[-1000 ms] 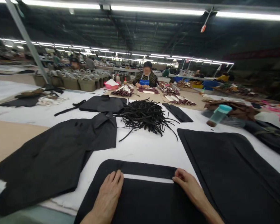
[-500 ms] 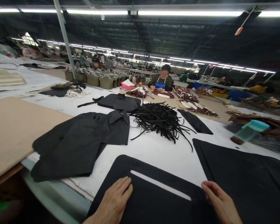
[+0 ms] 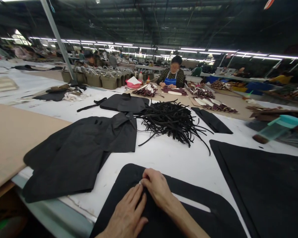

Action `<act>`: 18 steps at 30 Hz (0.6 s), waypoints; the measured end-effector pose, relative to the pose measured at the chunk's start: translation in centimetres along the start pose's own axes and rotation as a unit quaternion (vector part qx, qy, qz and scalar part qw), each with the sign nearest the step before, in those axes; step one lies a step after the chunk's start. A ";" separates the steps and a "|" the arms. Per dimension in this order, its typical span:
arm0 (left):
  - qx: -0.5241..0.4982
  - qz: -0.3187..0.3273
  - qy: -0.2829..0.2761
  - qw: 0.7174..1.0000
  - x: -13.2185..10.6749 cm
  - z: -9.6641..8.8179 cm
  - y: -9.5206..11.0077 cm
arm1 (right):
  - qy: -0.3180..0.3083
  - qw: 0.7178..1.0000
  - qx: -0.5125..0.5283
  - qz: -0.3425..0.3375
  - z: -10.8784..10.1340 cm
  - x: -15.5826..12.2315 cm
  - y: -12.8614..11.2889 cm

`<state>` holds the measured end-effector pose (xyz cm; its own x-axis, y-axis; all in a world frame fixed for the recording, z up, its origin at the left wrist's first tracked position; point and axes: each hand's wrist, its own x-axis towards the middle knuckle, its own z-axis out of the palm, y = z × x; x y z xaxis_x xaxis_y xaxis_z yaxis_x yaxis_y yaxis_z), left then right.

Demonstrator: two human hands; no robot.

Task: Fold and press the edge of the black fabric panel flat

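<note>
A black fabric panel [image 3: 213, 215] with a long narrow slot lies on the white table right in front of me. My left hand [image 3: 126, 216] rests flat on the panel, fingers stretched out toward the left end of the slot. My right hand [image 3: 156, 188] has crossed over to that same end, its fingers curled and pinching at the slot's edge beside my left fingertips. What the pinch holds is too small to make out.
A pile of black strips [image 3: 172, 120] lies mid-table. Black fabric pieces [image 3: 76, 155] lie at left, another large panel [image 3: 263, 178] at right. A teal-lidded bottle [image 3: 275, 129] lies on its side. A person in a blue apron [image 3: 172, 77] sits at the far table.
My right hand has moved from the right end of the slot across to its left end, next to my left hand. The view has turned slightly left.
</note>
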<state>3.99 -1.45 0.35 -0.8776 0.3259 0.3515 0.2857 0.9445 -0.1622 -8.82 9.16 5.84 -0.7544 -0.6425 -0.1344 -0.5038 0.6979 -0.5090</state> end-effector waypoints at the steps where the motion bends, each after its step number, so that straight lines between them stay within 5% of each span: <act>1: 0.005 0.006 0.009 1.000 -0.1 0.4 0.0 | -0.007 1.000 -0.006 0.013 0.2 0.9 -0.3; 6: 0.021 0.005 0.028 0.999 -0.6 2.1 0.2 | -0.043 0.994 -0.046 0.086 0.1 3.0 -0.7; 10: 0.042 0.038 0.054 0.997 -0.2 1.6 -0.2 | -0.053 0.992 -0.050 0.101 0.1 3.8 -0.8; 18: 0.045 0.079 0.134 0.987 0.2 2.0 -1.3 | 0.020 0.997 0.018 0.075 0.1 2.9 -0.6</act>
<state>2.72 -2.69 -1.24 -0.6877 0.4791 0.5454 0.3641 0.8776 -0.3118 -10.65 6.88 5.61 -0.8360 -0.5192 -0.1778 -0.3699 0.7724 -0.5164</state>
